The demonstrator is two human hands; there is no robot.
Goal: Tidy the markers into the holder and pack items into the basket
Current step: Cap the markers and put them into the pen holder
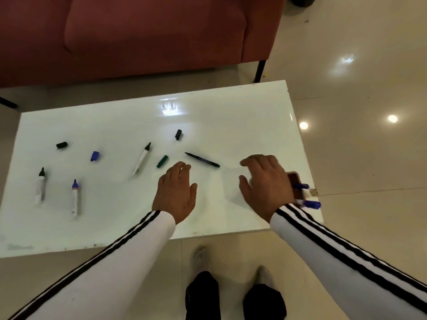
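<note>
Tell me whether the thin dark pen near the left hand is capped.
Uncapped. The thin dark pen lies flat on the table, its fine tip bare.

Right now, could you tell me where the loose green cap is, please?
In the head view the green cap lies on the white table, just beyond the left hand, between the uncapped white marker and the thin dark pen.
</note>
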